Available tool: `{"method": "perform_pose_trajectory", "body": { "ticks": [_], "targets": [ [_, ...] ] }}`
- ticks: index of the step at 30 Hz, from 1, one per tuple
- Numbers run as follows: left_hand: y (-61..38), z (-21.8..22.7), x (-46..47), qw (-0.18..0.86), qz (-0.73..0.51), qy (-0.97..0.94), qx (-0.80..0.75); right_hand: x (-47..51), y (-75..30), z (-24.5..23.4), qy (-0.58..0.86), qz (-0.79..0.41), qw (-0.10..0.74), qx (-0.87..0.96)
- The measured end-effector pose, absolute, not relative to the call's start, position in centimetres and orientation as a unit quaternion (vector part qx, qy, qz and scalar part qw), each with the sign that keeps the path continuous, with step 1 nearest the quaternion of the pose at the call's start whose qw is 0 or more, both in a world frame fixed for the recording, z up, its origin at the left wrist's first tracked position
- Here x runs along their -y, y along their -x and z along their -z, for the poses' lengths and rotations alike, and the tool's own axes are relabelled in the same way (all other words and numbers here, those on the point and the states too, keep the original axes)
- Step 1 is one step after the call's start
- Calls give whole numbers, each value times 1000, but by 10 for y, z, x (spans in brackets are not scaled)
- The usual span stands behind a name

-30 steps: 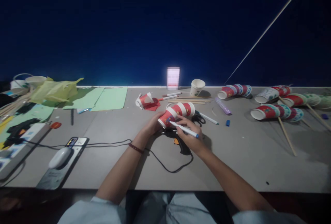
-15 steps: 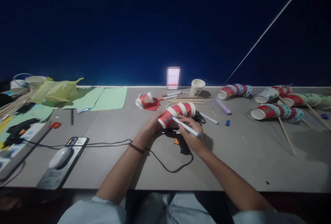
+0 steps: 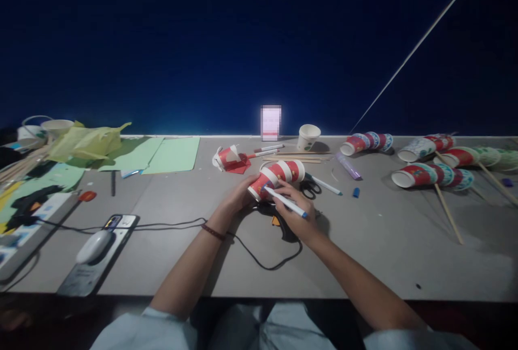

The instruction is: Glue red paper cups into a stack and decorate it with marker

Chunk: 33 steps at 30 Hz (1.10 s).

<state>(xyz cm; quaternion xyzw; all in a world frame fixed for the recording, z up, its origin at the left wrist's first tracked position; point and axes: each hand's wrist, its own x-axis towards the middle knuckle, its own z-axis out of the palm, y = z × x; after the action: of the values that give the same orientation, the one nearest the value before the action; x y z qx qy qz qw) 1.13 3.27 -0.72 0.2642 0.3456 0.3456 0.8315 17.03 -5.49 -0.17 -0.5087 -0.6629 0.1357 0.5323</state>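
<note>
Red and white paper cups joined in a curved row (image 3: 279, 173) are tilted above the table, with blue marks near the left end. My left hand (image 3: 239, 194) is closed around that left end; part of its fingers is hidden behind it. In my right hand (image 3: 300, 215) is a white marker (image 3: 288, 203) with a blue end, its tip at the blue-marked cup. A black glue gun (image 3: 286, 226) with an orange trigger lies on the table beneath my hands. Black-handled scissors (image 3: 311, 189) lie just beyond my right hand.
Finished-looking cup rows on sticks (image 3: 431, 176) lie at right. A white paper cup (image 3: 308, 137), wooden sticks (image 3: 295, 158) and a cut red cup (image 3: 229, 158) are at the back. At left are green sheets (image 3: 176, 154), a power strip (image 3: 36, 231) and a phone (image 3: 87, 274) under a mouse (image 3: 94, 246).
The marker and my right hand have shifted slightly left and down along the cup. My left hand and the joined cups are nearly still.
</note>
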Motion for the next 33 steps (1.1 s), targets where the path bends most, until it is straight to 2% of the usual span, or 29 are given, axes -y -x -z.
{"method": "perform_pose_trajectory", "body": {
  "ticks": [8,19,33],
  "targets": [
    [-11,5,-32,833,-339,-264,-348,54,-171,3,505,-129,529,670],
    [-11,7,-31,828,-339,-274,-352,52,-171,7,514,-150,564,629],
    [-11,2,-28,838,-358,-260,-320,52,-175,13,512,-221,604,569]
  ]
}}
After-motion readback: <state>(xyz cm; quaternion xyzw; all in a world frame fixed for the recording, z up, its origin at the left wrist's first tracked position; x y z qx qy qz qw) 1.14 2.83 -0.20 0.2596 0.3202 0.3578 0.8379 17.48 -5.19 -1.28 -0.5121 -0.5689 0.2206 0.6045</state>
